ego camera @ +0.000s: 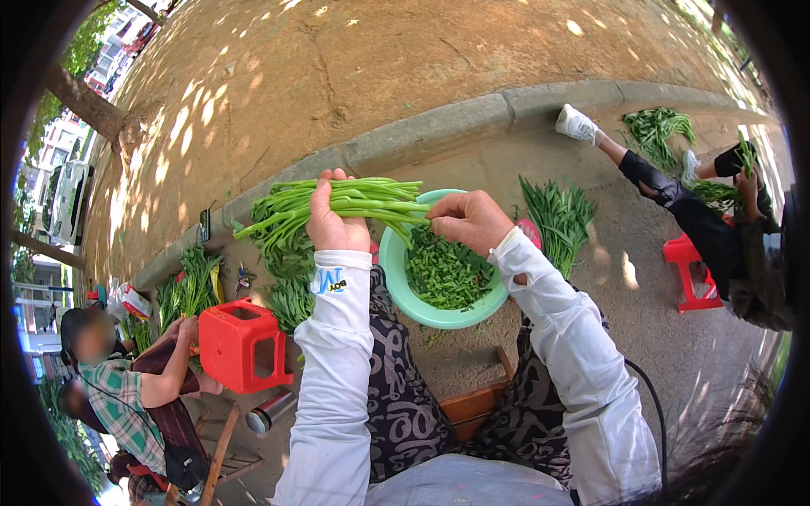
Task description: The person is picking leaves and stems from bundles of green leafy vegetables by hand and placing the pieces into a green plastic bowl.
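Note:
My left hand (337, 218) is closed around a bundle of long green leafy-vegetable stems (373, 197), held sideways with the leaves hanging to the left. The cut stem ends reach over a mint-green plastic basin (392, 278) between my knees. At those ends is my right hand (471, 221), its thumb and fingertips pinched together on the tip of a stem. Short green pieces (446, 272) and some darker leaves lie in the basin. Piles of leafy greens rest on the ground to the basin's right (557, 218) and to its left (291, 300).
A red plastic stool (243, 345) and a steel flask (271, 411) stand at left, near a seated person (136, 386) handling greens. Another person (709, 234) sits at right beside more greens (658, 134). A concrete kerb (436, 129) crosses beyond the basin.

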A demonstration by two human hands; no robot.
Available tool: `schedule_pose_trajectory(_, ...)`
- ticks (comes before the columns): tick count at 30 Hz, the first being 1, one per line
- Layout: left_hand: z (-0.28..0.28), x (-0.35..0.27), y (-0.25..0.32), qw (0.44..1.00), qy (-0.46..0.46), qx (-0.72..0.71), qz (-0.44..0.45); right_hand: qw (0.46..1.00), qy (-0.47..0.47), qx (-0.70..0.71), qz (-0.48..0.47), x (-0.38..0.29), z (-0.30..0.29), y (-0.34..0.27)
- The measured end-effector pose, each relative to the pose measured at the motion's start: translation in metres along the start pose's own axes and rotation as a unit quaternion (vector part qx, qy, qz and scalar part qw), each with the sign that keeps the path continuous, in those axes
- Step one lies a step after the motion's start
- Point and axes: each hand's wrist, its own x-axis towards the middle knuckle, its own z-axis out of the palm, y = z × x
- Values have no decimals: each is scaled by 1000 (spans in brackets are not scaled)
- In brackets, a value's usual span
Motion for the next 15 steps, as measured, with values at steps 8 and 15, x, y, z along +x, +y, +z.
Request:
schedule_pose_trajectory(8,6,-6,-9,1000,8,12,-9,971,97,-214,50,-4,10,-11)
schedule_pose_trajectory(15,6,-4,-12,1000,8,-11,-18,989,105,64,86,4,6,3)
